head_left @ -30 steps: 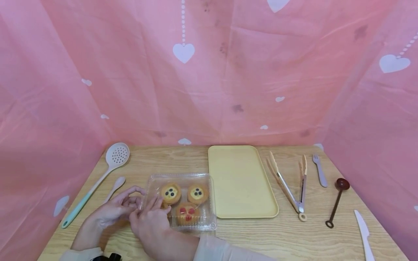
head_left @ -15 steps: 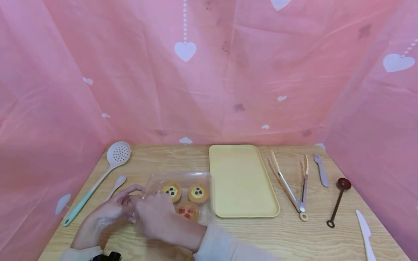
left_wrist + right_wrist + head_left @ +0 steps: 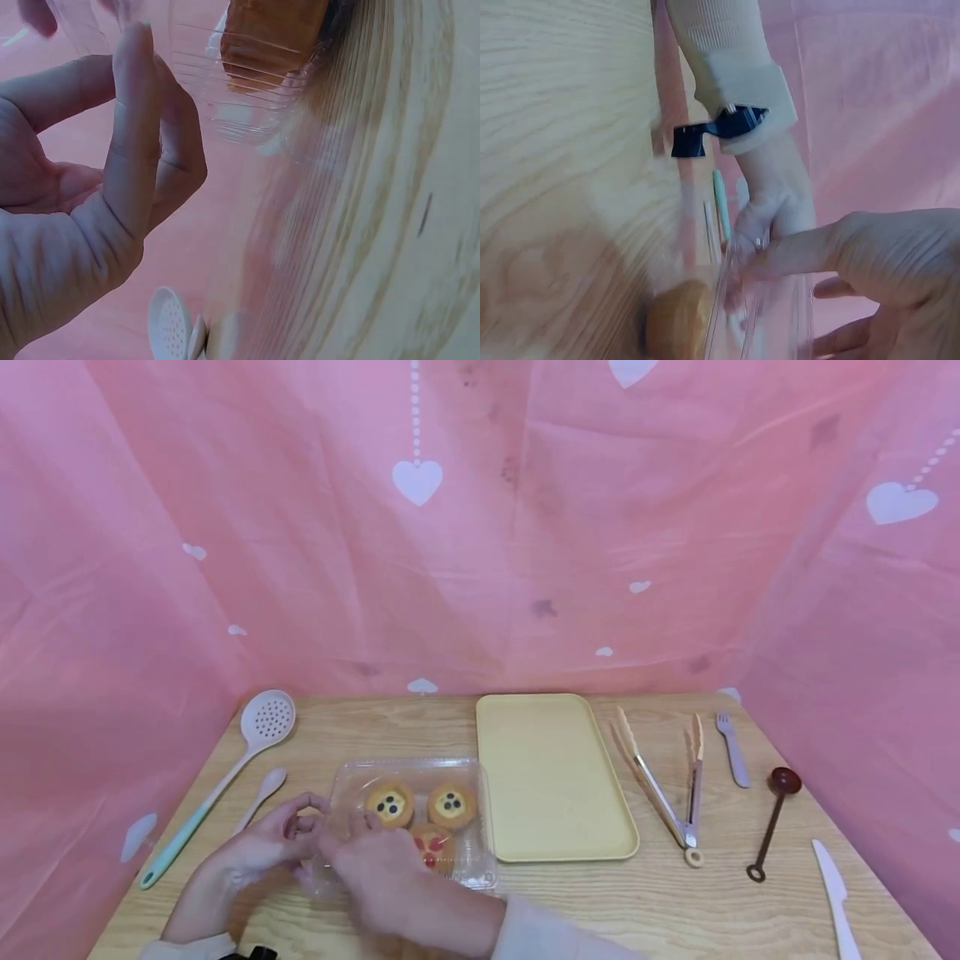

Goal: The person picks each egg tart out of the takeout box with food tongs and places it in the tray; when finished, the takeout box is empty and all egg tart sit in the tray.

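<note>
A clear plastic clamshell box lies on the wooden table left of centre. It holds two tarts with dark berries and one with red topping. My left hand pinches the box's left edge with curled fingers. My right hand reaches across and grips the same front-left corner, hiding part of it. In the right wrist view my fingers press on the clear plastic beside a tart's side. The box looks shut.
A yellow tray lies just right of the box. Right of it are tongs, a fork, a brown scoop and a white knife. A slotted spoon and a small spoon lie left. Pink sheeting walls three sides.
My right hand has slid lower over the box's front-left corner and now covers part of the red tart. My left hand has stayed at the left edge.
</note>
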Action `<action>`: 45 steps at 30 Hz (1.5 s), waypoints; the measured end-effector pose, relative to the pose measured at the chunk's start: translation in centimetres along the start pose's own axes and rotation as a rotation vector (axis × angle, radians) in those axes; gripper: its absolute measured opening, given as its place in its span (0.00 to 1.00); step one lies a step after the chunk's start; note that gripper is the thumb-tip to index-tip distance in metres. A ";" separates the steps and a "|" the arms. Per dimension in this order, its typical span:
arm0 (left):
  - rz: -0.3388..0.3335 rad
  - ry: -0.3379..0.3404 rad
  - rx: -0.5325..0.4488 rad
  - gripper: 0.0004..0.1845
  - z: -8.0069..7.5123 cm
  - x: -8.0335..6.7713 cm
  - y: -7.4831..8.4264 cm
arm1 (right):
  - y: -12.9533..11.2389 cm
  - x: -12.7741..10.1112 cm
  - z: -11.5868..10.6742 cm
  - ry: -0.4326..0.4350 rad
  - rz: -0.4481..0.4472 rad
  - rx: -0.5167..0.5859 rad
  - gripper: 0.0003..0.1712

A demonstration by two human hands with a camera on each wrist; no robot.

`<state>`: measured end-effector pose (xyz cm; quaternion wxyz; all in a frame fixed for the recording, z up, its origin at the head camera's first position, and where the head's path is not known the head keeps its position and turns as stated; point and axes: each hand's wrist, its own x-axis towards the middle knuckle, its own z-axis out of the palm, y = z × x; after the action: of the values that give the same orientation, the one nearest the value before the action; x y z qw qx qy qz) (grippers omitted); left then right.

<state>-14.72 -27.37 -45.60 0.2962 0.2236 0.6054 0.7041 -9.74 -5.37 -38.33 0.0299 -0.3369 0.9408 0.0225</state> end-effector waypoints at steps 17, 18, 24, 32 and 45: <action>0.006 0.038 0.069 0.18 0.2 0.1 0.1 | 8.1 -4.8 0.4 -0.036 0.143 0.043 0.62; 0.008 0.034 0.066 0.18 0.2 0.1 0.1 | 8.3 -4.8 0.5 -0.030 0.142 0.056 0.61; 0.018 0.022 0.053 0.21 0.1 0.1 0.0 | 9.0 -4.9 0.5 0.016 0.093 0.146 0.54; 0.011 0.017 0.019 0.24 0.2 -0.1 0.2 | 9.1 -4.6 0.5 0.059 0.056 0.178 0.50; -0.005 0.023 0.038 0.20 0.4 -0.1 0.5 | 9.6 -4.3 -1.9 0.053 0.048 0.255 0.46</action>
<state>-14.46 -27.24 -45.02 0.2867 0.2194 0.6228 0.6941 -12.63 4.61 -35.94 0.0472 -0.3083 0.9443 -0.1053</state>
